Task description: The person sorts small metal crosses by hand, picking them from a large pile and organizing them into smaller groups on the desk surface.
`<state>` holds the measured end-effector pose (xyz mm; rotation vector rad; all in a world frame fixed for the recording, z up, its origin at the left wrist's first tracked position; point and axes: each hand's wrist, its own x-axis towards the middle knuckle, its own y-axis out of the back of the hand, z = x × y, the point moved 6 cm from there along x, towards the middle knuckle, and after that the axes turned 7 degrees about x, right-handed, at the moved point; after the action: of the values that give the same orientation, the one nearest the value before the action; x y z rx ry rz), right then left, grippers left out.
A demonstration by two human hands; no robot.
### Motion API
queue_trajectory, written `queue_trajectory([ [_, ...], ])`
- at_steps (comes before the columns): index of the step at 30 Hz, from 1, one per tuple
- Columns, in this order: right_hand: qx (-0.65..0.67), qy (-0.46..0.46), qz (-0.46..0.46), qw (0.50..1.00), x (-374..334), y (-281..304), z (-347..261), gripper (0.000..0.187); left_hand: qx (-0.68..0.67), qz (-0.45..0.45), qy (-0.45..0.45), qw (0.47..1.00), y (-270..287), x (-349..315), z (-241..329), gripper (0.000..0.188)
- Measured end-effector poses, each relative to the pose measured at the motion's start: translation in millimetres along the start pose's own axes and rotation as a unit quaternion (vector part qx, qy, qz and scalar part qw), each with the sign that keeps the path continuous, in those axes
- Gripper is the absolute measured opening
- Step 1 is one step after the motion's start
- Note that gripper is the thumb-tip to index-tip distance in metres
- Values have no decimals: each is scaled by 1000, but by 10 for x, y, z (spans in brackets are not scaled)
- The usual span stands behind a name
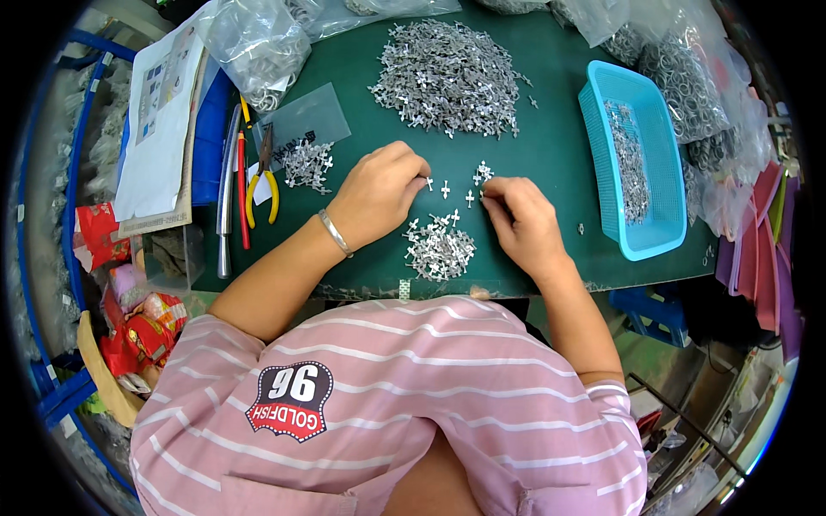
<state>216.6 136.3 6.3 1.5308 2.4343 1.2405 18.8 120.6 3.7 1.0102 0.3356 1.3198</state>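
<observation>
My left hand (379, 191) has its thumb and forefinger pinched on a small silver cross-shaped metal piece (429, 183). Opposite it, my right hand (525, 224) curls with fingertips together beside a little cluster of the same pieces (482, 172); whether anything is between them is hidden. Two single pieces lie on the green tabletop (361, 86) between the hands. Nearer my body is a small heap of silver crosses (440, 248). A much larger pile (452, 77) spreads at the far middle, and another small heap (308, 165) lies left of my left hand.
Yellow-handled pliers (262, 176), a red stick tool (242, 189) and a metal rod (227, 189) lie at left beside papers (159, 129). A turquoise basket (662, 232) holding small pieces stands at right. Bags of metal rings (684, 82) crowd the far right; another bag (262, 60) sits far left.
</observation>
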Motion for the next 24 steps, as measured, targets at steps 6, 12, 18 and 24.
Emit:
queue_trajectory([
  [6,-15,9,9,1000,226,-38,56,24,-18,33,-24,999,5,149,146,11],
  [12,43,-64,43,996,199,-11,247,25,50,9,-45,998,-384,414,269,19],
  [18,42,-100,69,992,100,146,284,20,47,-21,-32,998,-533,439,181,16],
  [24,-30,-62,63,996,179,181,269,12,81,-34,-108,990,-310,285,209,10],
])
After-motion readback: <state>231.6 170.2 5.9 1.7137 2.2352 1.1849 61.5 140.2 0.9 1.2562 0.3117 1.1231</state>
